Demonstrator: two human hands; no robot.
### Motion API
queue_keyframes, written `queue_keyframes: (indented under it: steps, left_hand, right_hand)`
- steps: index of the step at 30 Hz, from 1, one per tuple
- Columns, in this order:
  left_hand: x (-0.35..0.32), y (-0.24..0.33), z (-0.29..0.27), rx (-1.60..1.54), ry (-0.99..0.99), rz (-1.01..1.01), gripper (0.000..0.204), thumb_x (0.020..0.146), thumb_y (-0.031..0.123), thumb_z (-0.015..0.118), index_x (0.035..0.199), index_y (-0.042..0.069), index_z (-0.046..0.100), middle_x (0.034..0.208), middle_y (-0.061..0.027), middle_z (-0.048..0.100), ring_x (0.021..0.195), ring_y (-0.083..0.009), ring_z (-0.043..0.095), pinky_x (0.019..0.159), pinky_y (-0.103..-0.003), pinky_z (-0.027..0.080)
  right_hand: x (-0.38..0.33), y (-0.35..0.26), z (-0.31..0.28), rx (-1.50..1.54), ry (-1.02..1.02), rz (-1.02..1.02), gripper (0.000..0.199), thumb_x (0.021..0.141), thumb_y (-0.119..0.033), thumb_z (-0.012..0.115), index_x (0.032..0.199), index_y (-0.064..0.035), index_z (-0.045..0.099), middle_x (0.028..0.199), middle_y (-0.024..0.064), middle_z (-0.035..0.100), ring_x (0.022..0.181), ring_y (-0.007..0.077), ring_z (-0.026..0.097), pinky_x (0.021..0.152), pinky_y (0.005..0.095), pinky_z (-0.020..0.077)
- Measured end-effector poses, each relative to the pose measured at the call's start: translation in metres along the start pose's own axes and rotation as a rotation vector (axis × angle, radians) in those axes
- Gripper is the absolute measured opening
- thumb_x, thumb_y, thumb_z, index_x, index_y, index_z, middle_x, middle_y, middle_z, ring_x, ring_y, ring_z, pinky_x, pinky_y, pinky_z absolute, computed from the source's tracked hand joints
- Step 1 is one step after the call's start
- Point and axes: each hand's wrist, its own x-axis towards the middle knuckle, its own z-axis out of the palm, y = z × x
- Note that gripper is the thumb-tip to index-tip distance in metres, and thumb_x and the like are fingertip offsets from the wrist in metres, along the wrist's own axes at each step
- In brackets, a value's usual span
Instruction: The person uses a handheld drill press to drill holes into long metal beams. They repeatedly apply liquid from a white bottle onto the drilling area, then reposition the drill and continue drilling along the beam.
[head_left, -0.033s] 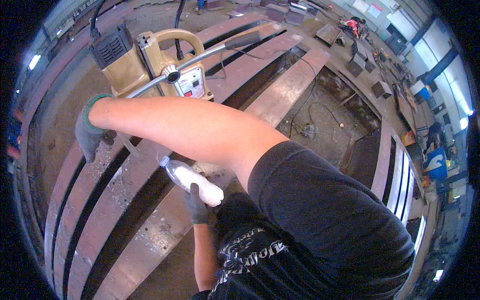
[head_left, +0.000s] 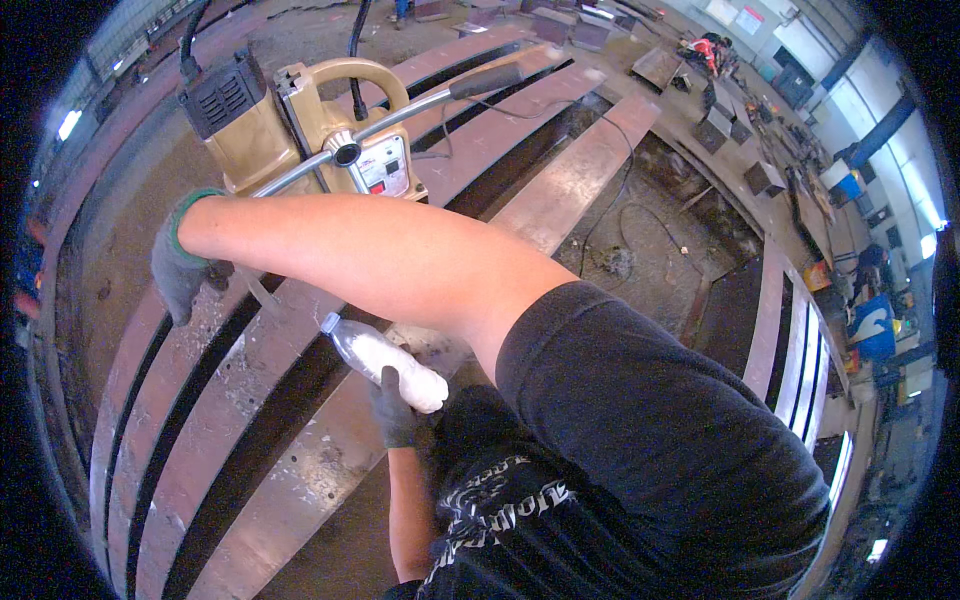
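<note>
My left hand (head_left: 393,412), in a dark glove, is closed around a clear plastic bottle (head_left: 388,362) of whitish stuff. The bottle tilts, its blue cap toward the upper left. My bare right forearm crosses in front of a tan magnetic drill (head_left: 330,130). At its end my right hand (head_left: 182,265), in a grey glove with a green cuff, points its fingers downward beside the drill's lower part. One metal feed lever (head_left: 400,118) of the drill passes behind that forearm toward the hand; whether the fingers grip it is hidden. A red switch sits on the drill's panel.
Long rusty steel beams (head_left: 220,385) run side by side under the drill, with dark gaps between them. A cable (head_left: 632,150) trails over the beams and floor. Steel blocks (head_left: 715,125) and a blue container (head_left: 870,325) stand to the right.
</note>
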Motion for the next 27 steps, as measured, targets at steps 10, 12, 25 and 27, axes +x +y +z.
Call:
queue_keyframes:
  steps: [10,12,25,27]
  left_hand:
    - [0.027,-0.022,-0.029,0.148,-0.056,0.147,0.063,0.096,0.044,0.07,0.136,-0.003,0.052,0.122,-0.0143,0.064,0.108,-0.0282,0.066,0.09,-0.043,0.057]
    - [0.011,-0.004,-0.01,0.1,-0.027,0.109,0.064,0.096,0.044,0.071,0.136,-0.002,0.052,0.123,-0.0137,0.064,0.108,-0.0278,0.066,0.09,-0.042,0.057]
    - [0.022,0.017,0.04,-0.081,-0.008,-0.158,0.051,0.096,0.037,0.073,0.128,0.0,0.057,0.1,-0.0108,0.07,0.079,-0.0231,0.071,0.067,-0.038,0.061]
    - [0.009,0.041,0.061,-0.101,-0.033,-0.227,0.052,0.099,0.037,0.069,0.131,-0.001,0.052,0.095,-0.0143,0.069,0.076,-0.0282,0.072,0.065,-0.043,0.063]
  right_hand:
    - [0.003,-0.005,-0.003,-0.018,-0.025,0.005,0.069,0.086,-0.054,0.075,0.143,-0.0178,0.063,0.132,0.0191,0.069,0.114,0.0348,0.07,0.099,0.0521,0.0528]
    - [-0.006,-0.006,-0.002,-0.042,0.004,-0.01,0.07,0.086,-0.055,0.075,0.143,-0.0168,0.063,0.13,0.0196,0.07,0.112,0.0344,0.071,0.097,0.052,0.0537]
    - [-0.037,-0.022,0.004,-0.22,0.147,0.051,0.064,0.086,-0.064,0.067,0.106,-0.0049,0.078,0.083,0.0138,0.077,0.068,0.025,0.071,0.067,0.0445,0.0578]
    - [-0.026,-0.005,0.002,-0.098,0.158,0.046,0.064,0.086,-0.062,0.07,0.116,-0.0053,0.075,0.094,0.0174,0.077,0.076,0.028,0.073,0.07,0.0495,0.0577]
